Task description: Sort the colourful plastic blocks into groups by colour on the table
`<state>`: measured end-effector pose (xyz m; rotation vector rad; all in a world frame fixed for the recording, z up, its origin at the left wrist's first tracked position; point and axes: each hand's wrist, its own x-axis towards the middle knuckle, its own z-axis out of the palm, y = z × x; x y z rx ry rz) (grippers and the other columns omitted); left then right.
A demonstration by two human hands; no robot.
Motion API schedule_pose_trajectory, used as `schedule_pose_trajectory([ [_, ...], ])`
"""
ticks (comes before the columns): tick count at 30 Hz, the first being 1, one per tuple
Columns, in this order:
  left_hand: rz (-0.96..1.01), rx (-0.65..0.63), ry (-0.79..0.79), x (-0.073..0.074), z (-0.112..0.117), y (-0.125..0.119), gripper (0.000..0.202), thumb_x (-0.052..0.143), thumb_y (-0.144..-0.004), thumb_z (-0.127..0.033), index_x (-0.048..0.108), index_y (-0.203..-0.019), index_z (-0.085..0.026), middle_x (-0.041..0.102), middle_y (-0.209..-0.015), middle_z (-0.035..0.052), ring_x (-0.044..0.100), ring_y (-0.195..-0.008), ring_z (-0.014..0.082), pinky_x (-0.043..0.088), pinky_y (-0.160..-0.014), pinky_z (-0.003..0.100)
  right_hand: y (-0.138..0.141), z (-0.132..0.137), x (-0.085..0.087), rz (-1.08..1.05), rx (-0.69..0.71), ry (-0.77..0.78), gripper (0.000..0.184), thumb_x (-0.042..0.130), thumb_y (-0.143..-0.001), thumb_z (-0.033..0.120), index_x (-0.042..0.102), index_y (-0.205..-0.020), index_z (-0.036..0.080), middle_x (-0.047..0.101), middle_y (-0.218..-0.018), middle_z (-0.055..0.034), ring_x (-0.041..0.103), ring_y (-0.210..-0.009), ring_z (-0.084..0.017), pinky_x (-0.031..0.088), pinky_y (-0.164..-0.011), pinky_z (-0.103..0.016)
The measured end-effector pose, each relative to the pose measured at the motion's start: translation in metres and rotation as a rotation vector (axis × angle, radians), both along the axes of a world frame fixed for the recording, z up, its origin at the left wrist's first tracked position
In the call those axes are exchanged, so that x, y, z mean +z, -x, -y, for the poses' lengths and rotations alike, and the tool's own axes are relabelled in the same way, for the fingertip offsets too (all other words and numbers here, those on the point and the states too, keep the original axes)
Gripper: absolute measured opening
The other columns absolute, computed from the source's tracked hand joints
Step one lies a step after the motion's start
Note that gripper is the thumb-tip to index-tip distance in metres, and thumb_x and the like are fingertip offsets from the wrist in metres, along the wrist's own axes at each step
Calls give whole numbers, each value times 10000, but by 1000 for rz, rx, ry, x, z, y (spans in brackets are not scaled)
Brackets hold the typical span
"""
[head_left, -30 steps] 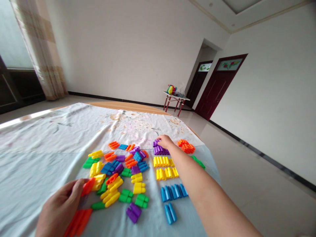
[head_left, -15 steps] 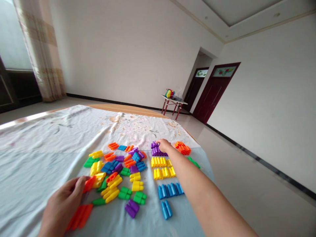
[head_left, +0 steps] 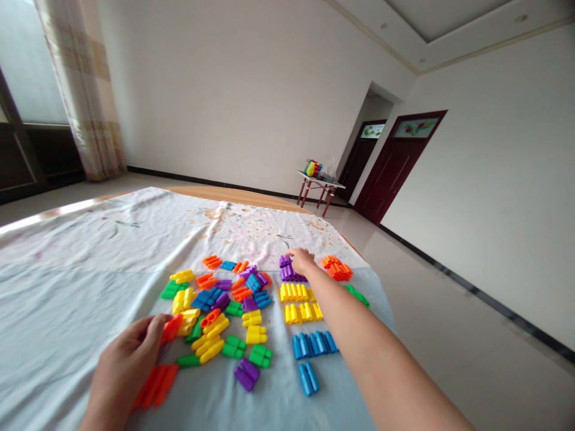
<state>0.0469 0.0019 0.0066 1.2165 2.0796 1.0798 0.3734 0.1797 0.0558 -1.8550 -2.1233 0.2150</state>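
Observation:
My left hand point(head_left: 130, 359) pinches an orange plastic building block point(head_left: 172, 327) between thumb and fingers, at the left edge of a loose pile. Below that hand lies another orange block point(head_left: 157, 386). My right hand point(head_left: 302, 261) reaches to the far side of the sorted blocks, its fingers closed at a purple block point(head_left: 285, 261) on top of a purple row point(head_left: 293, 275); the fingertips are partly hidden. Nearer me are yellow rows point(head_left: 296, 293) and blue blocks point(head_left: 309, 345), partly covered by my right forearm.
Mixed blue point(head_left: 209, 299), green point(head_left: 260, 356), yellow point(head_left: 257, 334) and purple blocks point(head_left: 247, 375) lie scattered mid-table. Orange blocks point(head_left: 338, 269) and green ones point(head_left: 357, 294) are right of my arm. A cloth point(head_left: 112, 287) covers the table; a small table point(head_left: 321, 178) stands beyond.
The whole view has shifted slightly, so everything on the table appears a little further right. Both hands keep nearly the same places among the blocks.

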Motion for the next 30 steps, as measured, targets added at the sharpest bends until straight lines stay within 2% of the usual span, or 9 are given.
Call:
schedule_pose_trajectory([
  [5,-22,-3,-35,4,2,-5,414,450,-735,-472,681,-920,-182,711,-823,34,616,-781,211,430,-636,258,21,28,23,-52,67,-108,488,431,-719,-13,645,-1072,246,618,-1134,-16,499,-1113,-187,360,-964,-334],
  [8,-13,-10,-53,6,4,-8,411,429,-750,-463,679,-905,-175,701,-788,31,606,-757,196,419,-616,250,40,64,25,-147,305,-139,459,433,-723,-19,654,-1044,224,641,-1073,-10,530,-1053,-148,379,-945,-270],
  [10,-26,9,-48,7,4,-9,412,418,-751,-465,683,-891,-181,692,-744,25,601,-725,193,408,-587,250,52,93,18,-235,498,-154,406,453,-729,-8,664,-1007,201,653,-1030,-25,548,-1011,-146,386,-937,-273],
  [12,-40,25,-48,7,4,-10,412,416,-747,-468,686,-883,-188,684,-717,22,597,-706,192,401,-568,250,63,121,7,-296,605,-141,354,483,-747,20,662,-995,198,654,-1021,-30,551,-1002,-151,387,-933,-290],
  [16,-37,20,-81,5,3,-11,401,419,-748,-460,687,-873,-189,688,-752,26,598,-732,190,403,-588,247,78,161,-18,-261,576,-75,270,557,-777,129,651,-1017,212,650,-1018,-39,544,-983,-174,394,-878,-315],
  [20,-40,7,-85,4,4,-10,407,417,-754,-472,685,-879,-191,685,-753,30,595,-722,188,398,-588,250,88,179,-32,-75,528,-69,305,653,-742,274,640,-1046,240,646,-1000,-56,505,-1004,-240,358,-861,-392],
  [23,-44,1,-85,4,5,-10,409,415,-755,-473,685,-877,-190,683,-741,28,594,-711,183,396,-584,247,90,186,-33,-39,557,-69,363,643,-739,231,610,-1099,258,636,-990,-50,492,-1008,-247,341,-872,-414],
  [27,-43,-2,-88,5,5,-11,424,417,-747,-476,688,-884,-180,679,-702,30,591,-676,188,389,-556,250,86,197,-27,-162,585,-107,517,613,-727,163,513,-1227,248,567,-1040,-55,481,-1027,-214,364,-912,-363],
  [30,-48,-2,-92,6,5,-11,437,420,-747,-481,688,-899,-171,678,-695,29,587,-682,190,391,-562,250,84,209,-25,-276,590,-110,428,630,-725,168,545,-1139,235,540,-1004,-40,495,-1005,-188,394,-901,-305],
])
